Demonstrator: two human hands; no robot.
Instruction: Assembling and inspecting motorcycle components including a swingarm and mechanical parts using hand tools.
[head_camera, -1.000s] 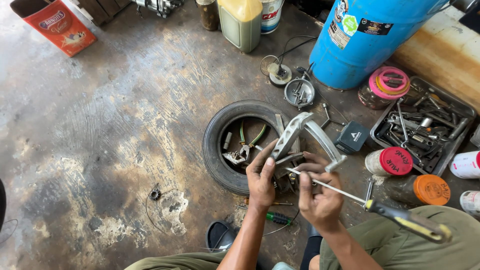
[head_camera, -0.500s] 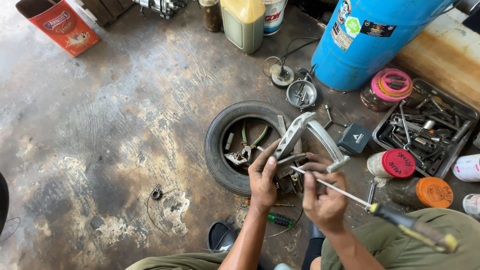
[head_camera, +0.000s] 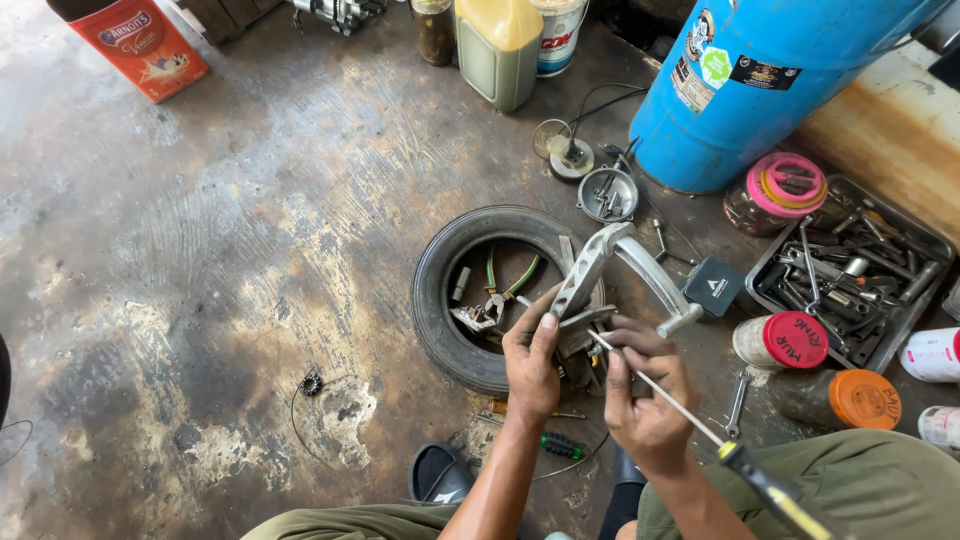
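The long thin steel screwdriver (head_camera: 660, 392) is being pinched by the right hand (head_camera: 645, 405), fingers closed; it should be kept straight. The bent grey metal bracket (head_camera: 600, 272), over the small black tyre (head_camera: 440, 300) mid-floor, is being steadied by the left hand (head_camera: 530, 360), fingers gripping.

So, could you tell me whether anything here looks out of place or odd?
Yes: the small tyre lies flat on the stained floor as a makeshift tray, with pliers inside, and a screwdriver lies loose by the sandal.
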